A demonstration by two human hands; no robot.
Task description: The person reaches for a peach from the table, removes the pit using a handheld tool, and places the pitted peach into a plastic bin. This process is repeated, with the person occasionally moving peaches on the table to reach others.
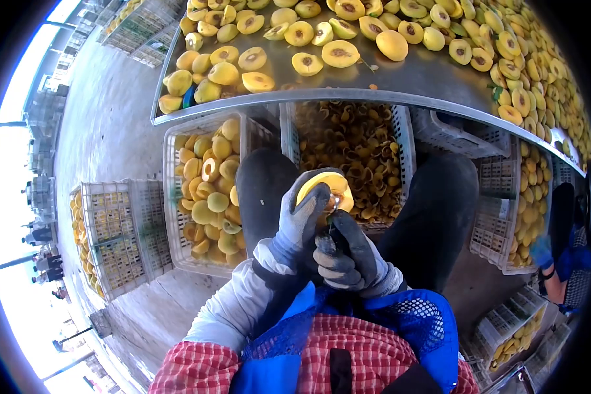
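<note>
Left hand: your gloved left hand (302, 213) is curling around a yellow fruit half (327, 189), fingers wrapping over its near side and holding it up in front of your lap.
Right hand: your gloved right hand (348, 253) is closing into a fist just below the fruit, gripping something small and metallic at the cut face; what it is, you cannot tell from here.
Fruit half: it is sitting between both hands, above your knees, cut side facing the right hand.
Left crate (177, 197): it is holding whole and halved yellow fruit, standing on the floor beside your left knee.
Middle crate (404, 141): it is holding darker scraps, just beyond your hands.
Table (387, 85): its steel top is carrying many cut fruit halves, well ahead of you.
Apron (433, 322): blue mesh is covering your checked shirt.
</note>
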